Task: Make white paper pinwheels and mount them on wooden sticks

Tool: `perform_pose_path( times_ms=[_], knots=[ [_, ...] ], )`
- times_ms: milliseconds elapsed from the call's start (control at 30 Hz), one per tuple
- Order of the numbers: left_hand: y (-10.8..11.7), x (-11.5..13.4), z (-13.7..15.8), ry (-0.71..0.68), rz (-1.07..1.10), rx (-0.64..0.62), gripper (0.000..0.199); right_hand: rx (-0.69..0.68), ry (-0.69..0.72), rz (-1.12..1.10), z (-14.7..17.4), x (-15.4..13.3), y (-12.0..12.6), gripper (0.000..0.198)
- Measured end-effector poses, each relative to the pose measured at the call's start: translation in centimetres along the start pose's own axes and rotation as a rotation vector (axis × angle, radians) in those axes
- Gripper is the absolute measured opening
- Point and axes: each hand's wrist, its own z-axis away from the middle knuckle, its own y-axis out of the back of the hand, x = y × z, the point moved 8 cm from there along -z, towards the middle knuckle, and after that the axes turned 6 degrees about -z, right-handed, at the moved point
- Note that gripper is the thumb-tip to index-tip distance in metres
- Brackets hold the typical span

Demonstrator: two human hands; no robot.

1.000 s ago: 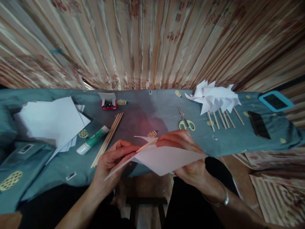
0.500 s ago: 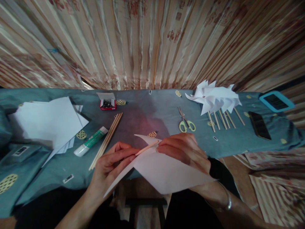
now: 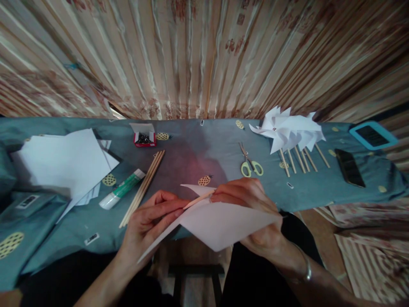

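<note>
Between my hands is a white paper pinwheel (image 3: pixel 220 224), its blades spread toward me, over the near edge of the table. A thin wooden stick (image 3: pixel 200 198) runs behind the paper's centre. My left hand (image 3: pixel 156 217) is closed, pinching the stick between thumb and fingers. At the stick's far end, the fingers of my right hand (image 3: pixel 247 200) are closed around the pinwheel's centre; the paper partly covers that hand, so exactly what its fingertips press is hidden.
On the blue-grey cloth (image 3: pixel 198 149) lie white paper sheets (image 3: pixel 67 157), a glue stick (image 3: pixel 121 189), several wooden sticks (image 3: pixel 143 187), a red box of pins (image 3: pixel 145 138), green-handled scissors (image 3: pixel 250 164), several finished pinwheels (image 3: pixel 287 128), a phone (image 3: pixel 349 167) and a blue-framed tablet (image 3: pixel 373 135).
The pinwheel's near blades have tilted up slightly, and the right-hand blade tip has shifted inward. Both hands keep their hold, with the right hand turned a little.
</note>
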Motion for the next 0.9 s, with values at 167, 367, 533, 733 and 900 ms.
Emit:
perform_pose_path(
  times_ms=[167, 367, 533, 733, 900],
  knots=[
    [0.2, 0.3, 0.1, -0.029, -0.014, 0.017, 0.016, -0.010, -0.042, -0.038, -0.1, 0.3, 0.1, 0.022],
    [0.7, 1.4, 0.1, -0.089, -0.111, 0.045, 0.019, 0.071, -0.066, -0.148, 0.0, 0.9, 0.1, 0.028],
    [0.7, 1.6, 0.2, -0.133, -0.130, 0.055, 0.020, 0.082, -0.150, -0.167, 0.1, 1.9, -0.3, 0.023],
    [0.8, 1.6, 0.4, -0.154, -0.088, 0.075, 0.018, 0.096, -0.102, -0.142, 0.3, 1.5, 0.0, 0.030],
    [0.7, 0.7, 0.3, -0.050, -0.016, 0.065, 0.016, 0.080, -0.045, -0.130, 0.0, 1.1, 0.2, 0.026]
  ],
)
